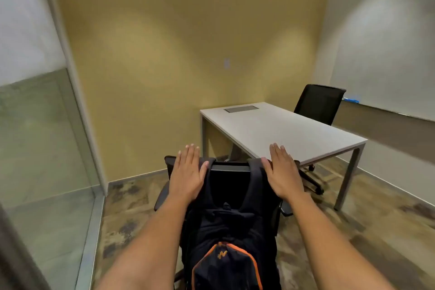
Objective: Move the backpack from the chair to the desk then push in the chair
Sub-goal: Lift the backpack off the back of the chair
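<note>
A black backpack (226, 238) with orange trim hangs on the back of a black office chair (229, 168), its straps looped over the top of the backrest. My left hand (187, 173) lies flat, fingers spread, over the left strap and chair top. My right hand (281, 170) lies flat the same way over the right strap. Neither hand grips anything. The light grey desk (282, 129) stands just beyond the chair, to the right, its top bare except for a cable hatch (239, 109) at the far edge.
A second black chair (317, 103) is at the desk's far side by the right wall. A whiteboard ledge (386, 110) runs along that wall. A glass partition (42, 148) stands to the left. Patterned carpet (376, 231) spreads around the chair.
</note>
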Motion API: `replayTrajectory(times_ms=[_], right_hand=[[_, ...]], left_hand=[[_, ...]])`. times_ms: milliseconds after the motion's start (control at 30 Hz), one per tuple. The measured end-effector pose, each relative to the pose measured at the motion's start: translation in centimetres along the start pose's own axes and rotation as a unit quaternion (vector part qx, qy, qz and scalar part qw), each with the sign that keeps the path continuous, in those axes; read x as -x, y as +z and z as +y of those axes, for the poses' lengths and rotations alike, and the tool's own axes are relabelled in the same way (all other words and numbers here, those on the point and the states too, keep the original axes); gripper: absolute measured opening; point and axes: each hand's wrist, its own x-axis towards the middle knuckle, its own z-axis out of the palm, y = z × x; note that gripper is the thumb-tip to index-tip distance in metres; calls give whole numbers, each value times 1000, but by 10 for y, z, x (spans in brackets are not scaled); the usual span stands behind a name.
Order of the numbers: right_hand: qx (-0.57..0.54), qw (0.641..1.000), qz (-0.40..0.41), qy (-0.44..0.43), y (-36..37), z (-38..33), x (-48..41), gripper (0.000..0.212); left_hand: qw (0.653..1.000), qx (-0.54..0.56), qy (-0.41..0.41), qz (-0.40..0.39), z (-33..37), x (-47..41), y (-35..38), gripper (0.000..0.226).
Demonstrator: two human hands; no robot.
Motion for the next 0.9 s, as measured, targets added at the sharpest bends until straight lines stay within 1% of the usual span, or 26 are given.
replayTrajectory(times_ms=[133,233,467,567,633,667,800,900], right_hand=[[11,1000,-22,4,12,3,8,64],[1,1000,-27,5,21,5,14,62],[3,998,59,15,27,3,19,51],[21,997,57,39,25,-2,13,47],[46,997,46,51,23,-6,8,48],[52,996,40,56,23,-8,5,49],[32,997,4,73,23,-18,-9,52],[17,994,-41,99,19,-26,-20,62]], left_hand=[[1000,-5,1,-13,-4,9,13,60],[1000,12,4,-12,-6,14,20,59],[997,62,-13,40,-4,13,25,50],[994,81,-26,61,-1,10,22,45],[994,68,-44,67,3,2,18,40],[996,49,-52,60,5,-4,16,40],[998,-13,-64,-18,10,-30,5,49],[995,-28,-75,-64,12,-37,8,53]])
